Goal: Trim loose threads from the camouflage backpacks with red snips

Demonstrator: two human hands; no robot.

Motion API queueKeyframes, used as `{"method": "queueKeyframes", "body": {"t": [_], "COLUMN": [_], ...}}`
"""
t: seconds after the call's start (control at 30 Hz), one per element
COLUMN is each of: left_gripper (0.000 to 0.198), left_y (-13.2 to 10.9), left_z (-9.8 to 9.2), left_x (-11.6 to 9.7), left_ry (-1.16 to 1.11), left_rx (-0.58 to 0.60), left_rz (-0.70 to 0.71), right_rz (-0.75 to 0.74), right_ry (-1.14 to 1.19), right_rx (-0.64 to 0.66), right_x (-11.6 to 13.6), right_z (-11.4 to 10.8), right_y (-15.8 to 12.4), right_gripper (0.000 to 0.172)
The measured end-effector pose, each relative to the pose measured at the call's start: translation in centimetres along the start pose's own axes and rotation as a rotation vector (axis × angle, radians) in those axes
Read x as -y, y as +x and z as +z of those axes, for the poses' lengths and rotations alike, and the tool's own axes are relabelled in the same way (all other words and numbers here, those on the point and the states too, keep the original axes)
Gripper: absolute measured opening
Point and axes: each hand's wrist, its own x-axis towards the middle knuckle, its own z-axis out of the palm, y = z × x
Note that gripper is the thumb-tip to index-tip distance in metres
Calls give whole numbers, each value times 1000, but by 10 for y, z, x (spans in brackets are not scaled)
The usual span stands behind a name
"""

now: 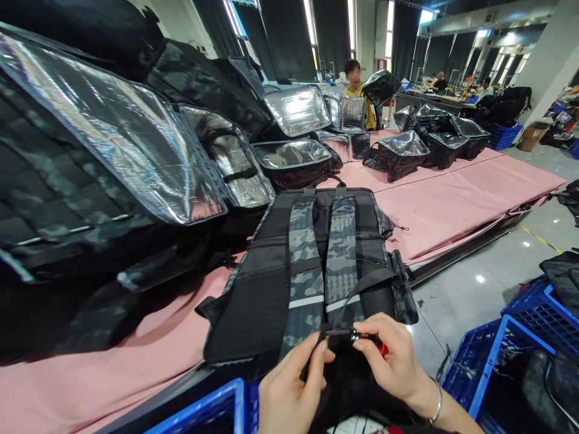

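A black backpack [266, 259] lies on the table with its back panel up. Its two camouflage shoulder straps [304, 253] run down toward me, each crossed by a pale band. Just beyond its lower edge, my left hand [296, 377] pinches the end of a black webbing strap [368, 280]. Facing it, my right hand [391, 355] closes finger and thumb on a small black piece with a shiny end [354, 335], at the other end of a short dark bar. A bit of red shows by the right fingers. I cannot make out exactly what this small piece is.
Silver-lined bags [298, 111] crowd the left and far side of the pink-covered table [465, 193]. Blue crates stand by my left [239, 410] and right [486, 349], the right one holding dark items. A person in yellow [373, 114] stands beyond the table.
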Motion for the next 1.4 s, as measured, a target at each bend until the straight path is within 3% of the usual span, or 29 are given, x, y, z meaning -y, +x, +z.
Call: {"method": "queueKeyframes", "body": {"t": [0.07, 0.17, 0.3, 0.5, 0.6, 0.67, 0.77, 0.87, 0.97, 1.03, 1.1, 1.23, 1.3, 1.4], "left_gripper": [27, 34, 41, 41, 38, 38, 30, 22, 18, 21, 25, 39, 39, 35], "left_y": [0, 4, 13, 11, 11, 11, 11, 6, 0, -1, 1, 6, 8, 10], "left_z": [2, 2, -2, -1, 0, -1, -1, 5, 13, 16, 15, 9, 7, 5], "left_x": [-1, -6, -13, -24, -26, -27, -31, -32, -31, -32, -35, -35, -31, -22], "left_ry": [-71, -245, -476, -549, -573, -664, -971, -1333, -1527, -1507, -1333, -758, -557, -516], "left_rx": [26, 159, 272, 193, 187, 222, 327, 573, 761, 804, 701, 268, 171, 123], "left_rz": [-118, -315, -498, -522, -534, -604, -744, -834, -898, -931, -909, -645, -553, -586], "right_rz": [29, 25, 87, 78, 58, 124, 313, 431, 440, 456, 526, 652, 667, 632], "right_ry": [19, 10, 91, 56, 49, 106, 338, 606, 674, 668, 656, 530, 447, 418], "right_rx": [10, 51, -41, 31, 8, -30, -71, -5, 74, 68, 50, 40, 52, 51], "right_x": [0, -1, -4, -4, -4, -4, -7, -9, -9, -10, -10, -10, -8, -5], "right_z": [0, -2, -4, -4, -6, -7, -7, -3, 1, 3, 3, 3, 4, 4], "right_y": [0, 0, -2, -3, -4, -5, -5, 0, 6, 9, 11, 10, 10, 8], "right_gripper": [25, 24, 22, 28, 23, 19, 17, 36, 21, 15, 20, 24, 24, 17]}}
